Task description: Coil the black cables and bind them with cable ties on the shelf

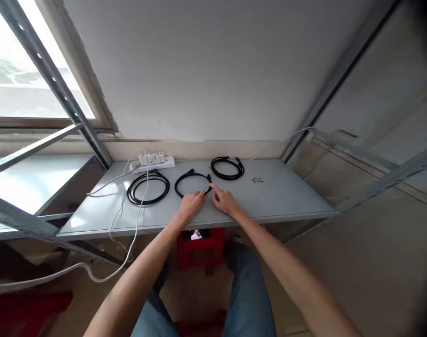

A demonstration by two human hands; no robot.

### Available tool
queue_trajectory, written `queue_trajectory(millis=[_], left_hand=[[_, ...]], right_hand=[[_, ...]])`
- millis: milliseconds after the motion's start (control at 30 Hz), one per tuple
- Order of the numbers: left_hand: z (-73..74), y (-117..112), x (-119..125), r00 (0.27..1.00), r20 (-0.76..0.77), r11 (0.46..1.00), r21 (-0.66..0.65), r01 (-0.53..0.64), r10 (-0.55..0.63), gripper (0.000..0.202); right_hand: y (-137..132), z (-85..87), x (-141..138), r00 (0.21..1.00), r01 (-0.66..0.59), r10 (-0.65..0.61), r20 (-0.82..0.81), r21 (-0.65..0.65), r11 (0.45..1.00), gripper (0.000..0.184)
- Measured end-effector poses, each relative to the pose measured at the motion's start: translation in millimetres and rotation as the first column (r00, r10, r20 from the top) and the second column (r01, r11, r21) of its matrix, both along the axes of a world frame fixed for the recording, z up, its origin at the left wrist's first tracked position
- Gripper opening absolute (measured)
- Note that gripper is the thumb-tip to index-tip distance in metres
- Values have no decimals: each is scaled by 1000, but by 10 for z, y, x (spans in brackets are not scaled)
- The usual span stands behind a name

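Black cable (pixel 198 174) loops flat (one plug (pixel 209 178) points away).

A left hand (pixel 192 204) and right hand (pixel 224 199) met at the near-right side of a coiled black cable (pixel 177 183) on a grey shelf (pixel 290 196). Left of that cable lay a second coil (pixel 146 202); behind-left, a white power strip (pixel 168 163); behind-right, a third coil (pixel 229 178).

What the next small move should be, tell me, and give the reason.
I'd probably have the right hand ease the nearby plug end in along the middle black cable coil, with the left hand steadying the loop. Both hands are at that side of the coil, and the plug end sits right by the right hand's fingers.
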State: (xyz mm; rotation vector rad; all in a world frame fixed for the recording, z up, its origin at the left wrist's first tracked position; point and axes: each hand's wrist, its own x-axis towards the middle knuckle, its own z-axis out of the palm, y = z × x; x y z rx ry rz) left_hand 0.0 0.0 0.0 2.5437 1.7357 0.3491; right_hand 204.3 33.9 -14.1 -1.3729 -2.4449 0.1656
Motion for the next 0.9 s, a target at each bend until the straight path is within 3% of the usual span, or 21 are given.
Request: queue_trajectory(millis=[133,267,433,567,667,800,900], left_hand=[[-52,11,-14,995,96,999,26,35,-37,29],[-86,48,-21,993,92,995,76,72,-78,27],[-84,81,-22,999,-3,991,129,-34,35,41],[-45,71,-6,995,-60,994,74,-77,81,58],[-16,54,8,993,-107,999,2,-54,54,66],[-5,37,8,990,-133,999,-18,-42,40,72],[-8,32,-3,985,-131,994,6,-109,109,74]], right_hand=[[52,6,-22,997,-53,55,50,-50,997,49],[69,7,-39,999,-12,15,46,-68,998,34],[35,40,-30,997,81,-81,-9,-57,995,29],[-23,94,-27,986,163,-162,32,-21,986,35],[-67,118,24,990,130,-128,54,-28,991,44],[-92,104,289,1000,15,-15,0,-41,999,67],[-76,72,563,993,94,-98,-68,-63,994,70]])
